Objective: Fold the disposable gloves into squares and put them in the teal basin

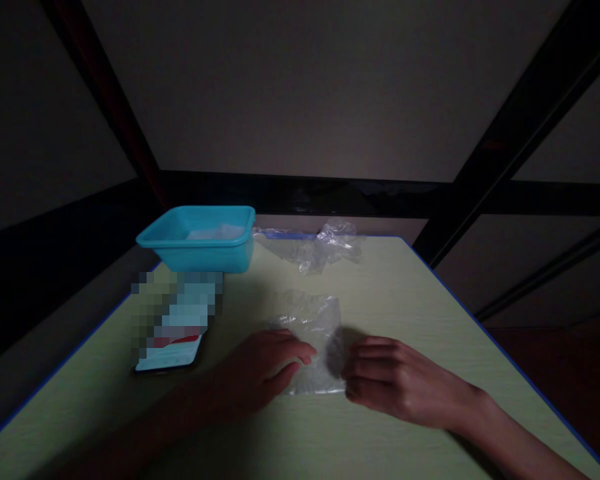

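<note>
A clear plastic bag (317,320) lies flat and slightly wrinkled on the table, between my two hands. My left hand (260,367) rests over the bag's left part, its thumb and forefinger apart and its other fingers mostly hidden. At the bag's lower right edge, my right hand (395,377) has its fingers curled together and closed on the plastic; the fingertips themselves are turned away from view.
A blue plastic basin (205,257) with something whitish inside stands at the table's far left. In front of it lies a phone (173,357) with a lit screen, partly blurred. Crumpled clear plastic (330,247) lies along the far edge of the table (405,287).
</note>
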Demonstrator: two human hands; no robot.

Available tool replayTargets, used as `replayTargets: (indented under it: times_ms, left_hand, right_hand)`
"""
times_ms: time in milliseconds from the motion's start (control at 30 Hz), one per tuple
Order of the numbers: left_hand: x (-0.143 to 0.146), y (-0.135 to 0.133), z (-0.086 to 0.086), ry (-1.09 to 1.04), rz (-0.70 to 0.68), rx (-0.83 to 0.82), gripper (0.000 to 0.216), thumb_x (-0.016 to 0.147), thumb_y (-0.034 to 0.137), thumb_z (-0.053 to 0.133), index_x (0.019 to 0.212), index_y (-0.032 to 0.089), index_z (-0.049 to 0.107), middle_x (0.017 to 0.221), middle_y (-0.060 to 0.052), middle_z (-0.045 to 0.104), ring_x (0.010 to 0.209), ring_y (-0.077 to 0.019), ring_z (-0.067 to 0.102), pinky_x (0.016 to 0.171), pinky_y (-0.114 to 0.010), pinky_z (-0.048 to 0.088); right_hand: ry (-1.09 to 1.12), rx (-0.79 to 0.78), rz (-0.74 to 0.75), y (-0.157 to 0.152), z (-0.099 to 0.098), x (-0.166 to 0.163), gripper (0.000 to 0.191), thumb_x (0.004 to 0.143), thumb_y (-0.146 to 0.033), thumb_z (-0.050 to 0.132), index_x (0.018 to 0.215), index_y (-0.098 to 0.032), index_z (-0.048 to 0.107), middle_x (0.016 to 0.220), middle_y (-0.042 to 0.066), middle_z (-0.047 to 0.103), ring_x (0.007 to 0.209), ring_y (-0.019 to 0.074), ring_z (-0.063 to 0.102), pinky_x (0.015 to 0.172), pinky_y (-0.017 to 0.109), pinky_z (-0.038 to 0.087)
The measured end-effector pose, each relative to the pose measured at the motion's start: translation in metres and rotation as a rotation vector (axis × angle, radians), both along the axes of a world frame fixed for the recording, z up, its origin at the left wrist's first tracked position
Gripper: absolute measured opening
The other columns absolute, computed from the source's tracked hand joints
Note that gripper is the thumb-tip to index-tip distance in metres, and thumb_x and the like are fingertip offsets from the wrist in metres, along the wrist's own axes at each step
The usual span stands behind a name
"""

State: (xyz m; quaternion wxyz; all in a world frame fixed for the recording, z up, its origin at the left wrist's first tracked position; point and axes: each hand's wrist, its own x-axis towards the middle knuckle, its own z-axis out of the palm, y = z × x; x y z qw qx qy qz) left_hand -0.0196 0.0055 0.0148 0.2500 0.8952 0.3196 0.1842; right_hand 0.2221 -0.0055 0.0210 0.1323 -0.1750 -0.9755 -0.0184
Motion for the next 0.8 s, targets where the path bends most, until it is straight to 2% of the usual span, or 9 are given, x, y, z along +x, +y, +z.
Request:
replayTargets:
  times_ms: [267,500,667,800]
  left_hand:
    - [0.004,0.001,-0.012,0.033,-0.022,-0.03,0.022,0.084,0.013,0.044,0.099,0.017,0.06,0.094,-0.004,0.066,0.087,-0.0178,0.058,0.079,-0.029,0.042]
    - [0.007,0.001,-0.01,0.002,-0.006,-0.001,0.02,0.083,0.012,0.044,0.093,0.017,0.06,0.087,-0.004,0.066,0.081,-0.0162,0.059,0.074,-0.026,0.044]
    - [0.007,-0.002,-0.011,0.03,-0.031,0.155,0.02,0.081,0.012,0.046,0.095,0.016,0.06,0.085,-0.004,0.066,0.079,-0.0172,0.06,0.074,-0.029,0.044]
    - [0.008,-0.006,-0.015,0.026,-0.079,0.334,0.022,0.079,0.018,0.051,0.1,0.016,0.058,0.088,-0.006,0.067,0.08,-0.0188,0.06,0.076,-0.032,0.045]
  right_hand:
    - [-0.019,0.098,0.041,-0.002,-0.002,-0.001,0.029,0.09,-0.013,0.043,0.065,-0.017,0.057,0.061,0.0,0.056,0.06,0.013,0.049,0.065,0.028,0.042]
    - [0.011,0.206,0.07,-0.006,-0.005,-0.004,0.032,0.087,-0.008,0.04,0.061,-0.017,0.057,0.057,-0.001,0.054,0.056,0.0128,0.049,0.075,0.028,0.044]
    - [0.048,0.192,0.075,-0.005,-0.005,-0.003,0.038,0.09,-0.009,0.035,0.06,-0.017,0.057,0.056,-0.001,0.053,0.055,0.0127,0.048,0.073,0.027,0.044]
    - [0.087,0.114,0.056,-0.001,-0.001,-0.001,0.041,0.093,-0.011,0.03,0.064,-0.016,0.058,0.058,0.0,0.055,0.058,0.0126,0.047,0.068,0.027,0.042]
